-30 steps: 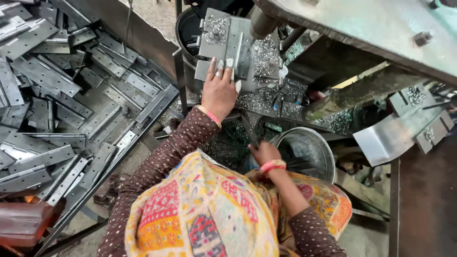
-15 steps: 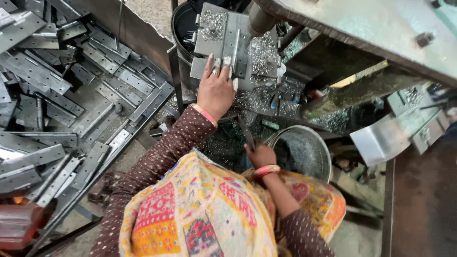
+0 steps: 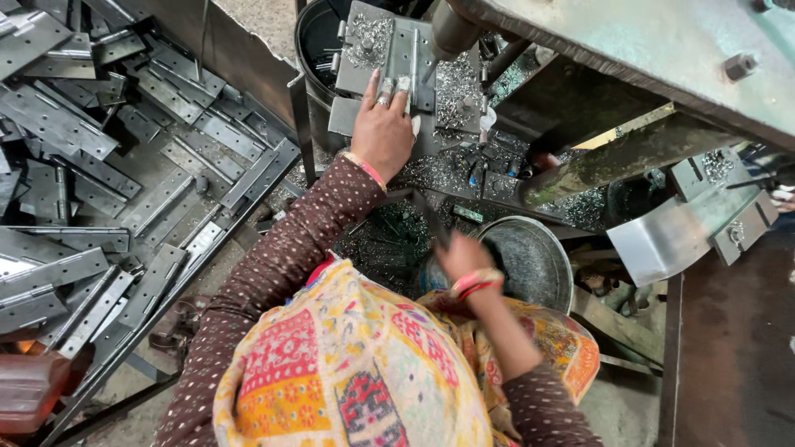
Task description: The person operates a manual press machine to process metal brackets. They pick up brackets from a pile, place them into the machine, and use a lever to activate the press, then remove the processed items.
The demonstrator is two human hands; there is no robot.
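No packages, labels or signs show here; what fills the floor on the left is a heap of long grey steel hinge plates (image 3: 124, 174), lying loose and crossing one another, with a dull red container (image 3: 29, 389) at the lower left corner. The left hand (image 3: 383, 132) lies palm down on a flat grey steel hinge piece (image 3: 389, 50) that sits on the machine's bench (image 3: 451, 161) under a grey steel drill column (image 3: 454, 29); its fingers (image 3: 389, 89) are stretched forward and close together, pressing the piece flat, not curled round it. Silver metal shavings (image 3: 451, 83) lie scattered around the piece and over the bench. The right hand (image 3: 460, 257) is blurred, just beside the rim of a round grey metal bowl (image 3: 530, 257) lower down; whether its fingers grip anything I cannot tell. A bent shiny sheet-metal piece (image 3: 662, 240) lies to the right, well apart from both hands. Against half a second earlier, the left hand stays on the same hinge piece, while the right hand sits higher, closer to the bowl's near edge, and is more smeared by motion.
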